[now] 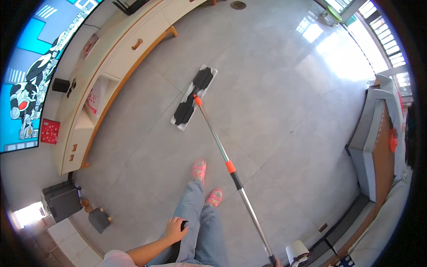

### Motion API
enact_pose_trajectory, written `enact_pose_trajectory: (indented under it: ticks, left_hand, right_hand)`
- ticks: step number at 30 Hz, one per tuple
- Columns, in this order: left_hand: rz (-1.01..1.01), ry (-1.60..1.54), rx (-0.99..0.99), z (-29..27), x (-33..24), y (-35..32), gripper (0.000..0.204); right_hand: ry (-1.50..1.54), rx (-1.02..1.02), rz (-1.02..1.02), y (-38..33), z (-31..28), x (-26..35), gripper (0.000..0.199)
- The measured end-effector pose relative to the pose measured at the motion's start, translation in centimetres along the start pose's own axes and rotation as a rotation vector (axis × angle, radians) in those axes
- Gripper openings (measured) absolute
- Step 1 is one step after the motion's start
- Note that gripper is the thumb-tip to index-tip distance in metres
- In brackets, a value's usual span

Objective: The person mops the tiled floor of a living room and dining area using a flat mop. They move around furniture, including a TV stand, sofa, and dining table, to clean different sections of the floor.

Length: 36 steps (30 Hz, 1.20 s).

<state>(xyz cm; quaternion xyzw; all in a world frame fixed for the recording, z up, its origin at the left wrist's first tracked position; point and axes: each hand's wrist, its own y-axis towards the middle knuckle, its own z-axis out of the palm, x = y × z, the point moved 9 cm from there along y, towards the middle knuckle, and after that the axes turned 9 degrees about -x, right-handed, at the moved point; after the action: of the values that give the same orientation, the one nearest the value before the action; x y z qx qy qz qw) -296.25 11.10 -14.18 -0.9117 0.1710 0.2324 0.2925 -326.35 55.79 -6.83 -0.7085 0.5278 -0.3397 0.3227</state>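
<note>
Flat mop (pixel 229 167) slants through the middle of the frame, its black-and-white head (pixel 194 95) on the grey tiled floor (pixel 267 107) above centre, its pole running to the lower edge. There the right hand (pixel 277 263) shows as a sliver at the pole (too cropped to tell how far it is closed). At lower centre, the left hand (pixel 175 229) lies half curled on a thigh over a black strip (pixel 174 252); whether it grips that, I cannot tell. Pink slippers (pixel 199 169) stand near centre. Pale cabinet (pixel 120 53) and lit screen (pixel 26 89) fill the upper left; daylight glares on tiles, upper right.
</note>
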Motion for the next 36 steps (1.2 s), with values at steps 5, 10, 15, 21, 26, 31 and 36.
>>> enact_pose_trajectory:
  ticks: [5,10,15,21,26,31,36]
  left_hand:
    - [0.088,-0.002,-0.016,1.4,-2.1,6.5,0.028]
    - [0.035,-0.068,0.104,0.0,-4.4,15.5,0.029]
    - [-0.260,-0.382,0.275,-0.5,-10.6,26.9,0.043]
    - [-0.683,-0.759,0.583,11.3,-16.9,33.5,0.064]
    - [-0.206,-0.872,0.656,11.0,-26.2,33.8,0.060]
    - [-0.179,-0.946,0.572,10.2,-32.5,40.3,0.060]
    - [-0.163,-1.213,0.369,2.2,-38.6,57.1,0.058]
  right_hand:
    - [-0.260,-0.111,-0.026,1.4,1.3,1.9,0.035]
    - [-0.059,-0.075,-0.044,11.3,-2.4,17.2,0.036]
    - [-0.056,-0.137,-0.153,20.4,-8.0,31.2,0.034]
    - [0.016,0.024,-0.231,17.0,-12.3,35.5,0.039]
    - [0.179,0.077,0.131,14.4,-17.6,30.9,0.038]
    - [0.022,0.075,-0.024,21.3,-27.0,35.1,0.037]
    - [0.059,-0.011,-0.246,34.1,-35.8,47.0,0.045]
